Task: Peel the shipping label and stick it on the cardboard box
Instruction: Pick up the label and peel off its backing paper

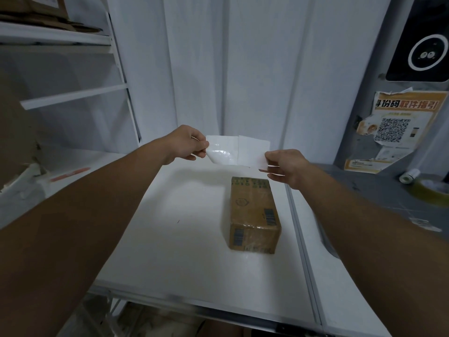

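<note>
The shipping label (252, 152) is held in the air above the far part of the white table (170, 239), just beyond the far end of the cardboard box (252, 210) and clear of it. Its left end, where a glossy backing (222, 154) curls downward, is pinched between thumb and fingers of the left hand (187, 144). Its right edge is pinched by the right hand (286, 166), the remaining fingers loosely curled. Peeling is judged to be under way and not complete: the glossy sheet appears partly separated, though the exact line of separation cannot be told. The box lies flat near the right edge of the table, its top face bearing printed marks but no white label. Left to be done: full removal of the backing, placement on the top face, and pressing down
</note>
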